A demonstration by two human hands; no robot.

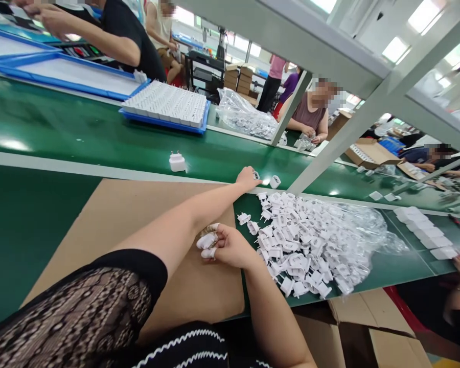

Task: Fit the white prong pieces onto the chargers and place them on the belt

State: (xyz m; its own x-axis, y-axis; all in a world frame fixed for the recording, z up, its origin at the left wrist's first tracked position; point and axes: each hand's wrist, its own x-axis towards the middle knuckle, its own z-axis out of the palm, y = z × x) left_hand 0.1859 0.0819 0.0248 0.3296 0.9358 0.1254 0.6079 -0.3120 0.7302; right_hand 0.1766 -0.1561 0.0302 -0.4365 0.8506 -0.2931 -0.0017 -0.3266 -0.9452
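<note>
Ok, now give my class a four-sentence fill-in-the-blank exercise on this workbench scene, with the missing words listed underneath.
1. The sheet of cardboard lies on a table coloured ____.
2. The tray under the rows of white pieces is coloured ____.
3. The camera wearer's left hand reaches farther from the body than their ____ hand.
4. The heap of plug pieces next to the clear plastic is coloured ____.

Missing words: green; blue; right; white.
</note>
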